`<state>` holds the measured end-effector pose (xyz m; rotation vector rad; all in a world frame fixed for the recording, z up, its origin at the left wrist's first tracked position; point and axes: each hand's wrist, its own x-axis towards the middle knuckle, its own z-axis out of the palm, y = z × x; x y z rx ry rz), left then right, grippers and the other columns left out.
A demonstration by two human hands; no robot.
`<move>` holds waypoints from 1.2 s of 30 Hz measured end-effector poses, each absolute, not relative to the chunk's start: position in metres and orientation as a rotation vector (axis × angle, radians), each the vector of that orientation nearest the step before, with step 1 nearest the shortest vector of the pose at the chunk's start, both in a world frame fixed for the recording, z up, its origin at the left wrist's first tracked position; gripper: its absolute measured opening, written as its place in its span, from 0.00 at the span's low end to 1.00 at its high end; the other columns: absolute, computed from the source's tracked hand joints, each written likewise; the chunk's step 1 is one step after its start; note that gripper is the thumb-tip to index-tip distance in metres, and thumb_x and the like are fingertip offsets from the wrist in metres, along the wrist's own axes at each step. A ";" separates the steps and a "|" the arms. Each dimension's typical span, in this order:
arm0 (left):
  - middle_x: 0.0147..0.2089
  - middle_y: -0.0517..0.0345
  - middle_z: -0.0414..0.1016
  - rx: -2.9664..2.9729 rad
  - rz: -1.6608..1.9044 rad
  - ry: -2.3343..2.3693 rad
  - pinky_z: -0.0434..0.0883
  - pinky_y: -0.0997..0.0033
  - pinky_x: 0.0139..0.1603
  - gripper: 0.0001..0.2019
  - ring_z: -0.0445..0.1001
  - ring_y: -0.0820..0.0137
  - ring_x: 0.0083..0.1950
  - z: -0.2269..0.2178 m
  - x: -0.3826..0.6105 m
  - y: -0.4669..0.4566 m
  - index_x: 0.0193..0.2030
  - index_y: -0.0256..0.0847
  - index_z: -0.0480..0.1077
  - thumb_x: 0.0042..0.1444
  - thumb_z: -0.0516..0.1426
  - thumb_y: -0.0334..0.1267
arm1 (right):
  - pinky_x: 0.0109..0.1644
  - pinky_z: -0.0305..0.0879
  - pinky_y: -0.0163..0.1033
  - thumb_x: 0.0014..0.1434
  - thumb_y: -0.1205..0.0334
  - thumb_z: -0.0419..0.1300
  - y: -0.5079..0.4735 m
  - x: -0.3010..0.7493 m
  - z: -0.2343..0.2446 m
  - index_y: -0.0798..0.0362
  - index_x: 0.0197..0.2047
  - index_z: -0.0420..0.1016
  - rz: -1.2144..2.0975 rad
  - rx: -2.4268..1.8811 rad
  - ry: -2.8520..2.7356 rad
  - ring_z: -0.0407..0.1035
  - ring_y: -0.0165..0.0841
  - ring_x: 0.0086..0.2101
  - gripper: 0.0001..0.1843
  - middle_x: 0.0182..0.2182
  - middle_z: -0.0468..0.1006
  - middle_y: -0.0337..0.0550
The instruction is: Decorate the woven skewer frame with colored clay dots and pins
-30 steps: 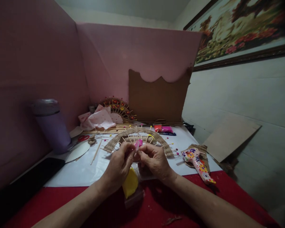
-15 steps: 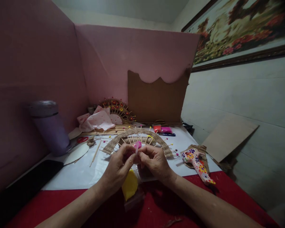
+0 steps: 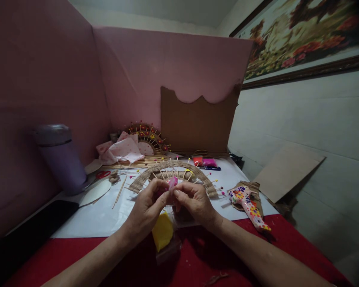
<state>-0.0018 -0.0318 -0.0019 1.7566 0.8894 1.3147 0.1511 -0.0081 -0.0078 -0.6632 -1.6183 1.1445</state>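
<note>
Both my hands meet at the middle, in front of the arch. Between the fingertips of my left hand (image 3: 149, 209) and my right hand (image 3: 197, 203) is a small clear plastic bag with bright pink stuff in it, like modelling clay (image 3: 174, 181). Each hand pinches the bag's edge, and the fingers hide much of it. Just behind stands a twine-wrapped arch (image 3: 173, 164) with thin sticks tipped by coloured beads. Under my hands lie a yellow packet (image 3: 163, 232) and a dark brown packet (image 3: 182, 218), partly covered.
A purple bottle (image 3: 62, 163) stands at left, near red-handled scissors (image 3: 103, 174) and a dark flat slab (image 3: 32, 229). A flower-patterned gun-shaped tool (image 3: 249, 205) lies at right. Orange and pink packets (image 3: 208, 162) lie behind the arch, before a cardboard sheet (image 3: 197, 125).
The fingertips have shifted slightly on the plastic bag, and less of the pink shows. Otherwise the view has only tilted a little; both hands keep their pinch.
</note>
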 end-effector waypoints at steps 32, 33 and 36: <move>0.20 0.65 0.59 2.762 1.479 1.479 0.55 0.73 0.22 0.11 0.58 0.74 0.19 -0.010 0.006 -0.038 0.26 0.42 0.55 0.58 0.46 0.28 | 0.26 0.50 0.34 0.52 0.71 0.51 -0.028 0.140 -0.014 0.51 0.21 0.55 0.305 -0.898 -1.774 0.53 0.27 0.21 0.11 0.18 0.58 0.33; 0.20 0.65 0.59 2.766 1.482 1.469 0.55 0.73 0.22 0.11 0.58 0.74 0.19 -0.011 0.005 -0.038 0.26 0.42 0.55 0.59 0.46 0.28 | 0.26 0.51 0.34 0.53 0.70 0.51 -0.028 0.141 -0.014 0.52 0.21 0.56 0.347 -0.882 -1.782 0.53 0.27 0.21 0.11 0.18 0.58 0.33; 0.22 0.64 0.60 2.742 1.446 1.445 0.56 0.73 0.22 0.11 0.59 0.74 0.20 -0.011 0.002 -0.038 0.27 0.42 0.56 0.60 0.45 0.29 | 0.26 0.53 0.33 0.59 0.64 0.51 -0.025 0.144 -0.013 0.52 0.25 0.60 0.584 -0.804 -1.853 0.56 0.26 0.22 0.11 0.20 0.61 0.34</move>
